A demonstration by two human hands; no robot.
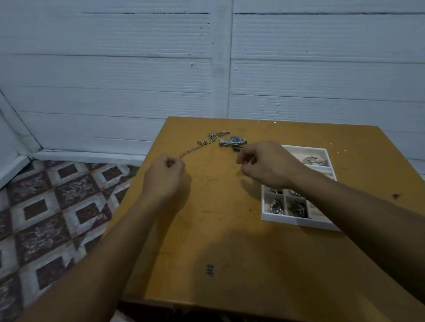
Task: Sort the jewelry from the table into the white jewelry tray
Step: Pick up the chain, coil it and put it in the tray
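A silver chain (pixel 203 143) lies stretched across the far part of the wooden table (pixel 231 253). My left hand (pixel 163 175) pinches its near end between curled fingers. A silver wristwatch with a blue dial (pixel 233 141) lies just right of the chain. My right hand (pixel 263 165) hovers near the watch with its fingers curled; whether it holds something small I cannot tell. The white jewelry tray (pixel 278 215) sits on the right, partly hidden by my right forearm. Its small compartments hold several silver pieces.
The table stands against a white plank wall (pixel 218 52). A patterned tile floor (pixel 38 224) shows on the left, below the table's edge. A small dark mark (pixel 210 270) is on the near tabletop.
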